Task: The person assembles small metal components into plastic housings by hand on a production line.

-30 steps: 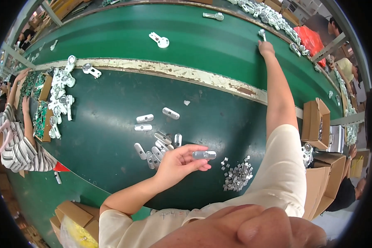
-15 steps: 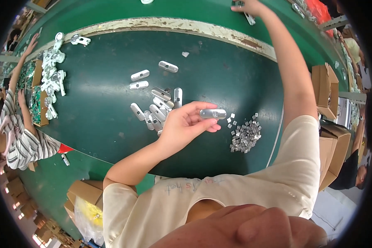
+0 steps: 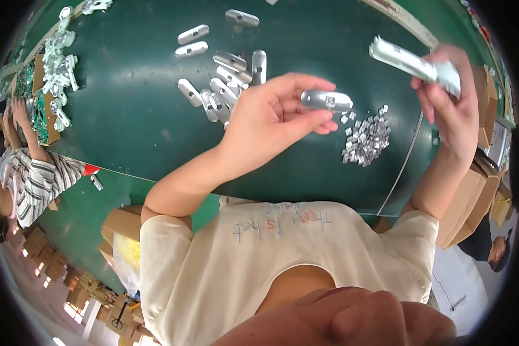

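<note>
In my left hand a silver oval cover with a small square in its middle is pinched between thumb and fingers. My right hand, raised at the right, grips a long pale white-green plastic housing by one end; its other end points up and left. Several similar silver covers lie on the dark green table beyond my left hand, some overlapping. Below the cover and housing, a heap of small clear square pieces rests on the table.
Pale plastic housings are piled along the table's left side, beside a cardboard box of green circuit boards. A person in a striped shirt works there. Cardboard boxes stand at the right, and another at lower left.
My right hand has come back from the far green surface toward me, bringing the pale housing. My left hand keeps the silver cover. The whole view has shifted, the table contents appearing higher.
</note>
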The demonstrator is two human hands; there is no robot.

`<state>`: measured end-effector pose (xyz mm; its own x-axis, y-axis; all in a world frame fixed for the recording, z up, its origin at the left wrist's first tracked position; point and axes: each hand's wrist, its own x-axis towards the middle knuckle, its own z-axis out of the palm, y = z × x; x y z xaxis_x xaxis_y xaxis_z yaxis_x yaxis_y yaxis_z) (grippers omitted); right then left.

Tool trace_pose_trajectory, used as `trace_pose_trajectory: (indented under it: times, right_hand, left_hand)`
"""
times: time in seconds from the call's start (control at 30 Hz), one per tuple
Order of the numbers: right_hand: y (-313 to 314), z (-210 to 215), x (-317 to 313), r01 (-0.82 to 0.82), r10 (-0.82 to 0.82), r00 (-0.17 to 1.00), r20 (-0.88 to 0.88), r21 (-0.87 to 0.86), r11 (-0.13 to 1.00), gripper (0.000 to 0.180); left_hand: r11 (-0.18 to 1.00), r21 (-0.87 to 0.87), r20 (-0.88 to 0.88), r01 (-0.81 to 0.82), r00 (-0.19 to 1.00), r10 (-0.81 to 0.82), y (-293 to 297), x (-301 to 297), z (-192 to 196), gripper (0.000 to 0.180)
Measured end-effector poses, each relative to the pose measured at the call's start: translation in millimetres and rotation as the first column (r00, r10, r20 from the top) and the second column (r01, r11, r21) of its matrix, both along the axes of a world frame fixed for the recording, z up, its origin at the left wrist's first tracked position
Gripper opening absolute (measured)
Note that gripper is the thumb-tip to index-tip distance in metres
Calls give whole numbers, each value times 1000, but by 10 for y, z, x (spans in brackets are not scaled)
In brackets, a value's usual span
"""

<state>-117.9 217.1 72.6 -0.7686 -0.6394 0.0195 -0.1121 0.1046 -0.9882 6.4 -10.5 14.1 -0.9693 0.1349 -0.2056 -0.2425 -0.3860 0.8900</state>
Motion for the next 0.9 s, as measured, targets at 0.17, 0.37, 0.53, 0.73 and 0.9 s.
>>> trace_pose_trajectory:
  times: [0.17,0.37,0.53,0.73,0.9]
  right_hand:
    - [168,-249,437,80,-30,973,229,-211,974,42]
    - [-16,-447,741,149,-139,924,-356,2,989,50]
    - [-86,-434,879,169,-67,848,-526,148,974,40]
    - [-87,-399,906,168,-44,882,-469,227,959,37]
    - [-95,-427,897,150,-32,889,-457,224,963,36]
  left_hand:
    - [998,-17,-37,65,997,-66,78,-63,18,31]
    - [989,-83,-3,124,992,-125,140,63,-16,32]
    - [981,-53,-17,187,982,-188,153,87,-51,34]
    - [993,-17,-14,119,993,-119,209,109,-34,30]
    - [993,16,-3,113,994,-113,211,117,-35,30]
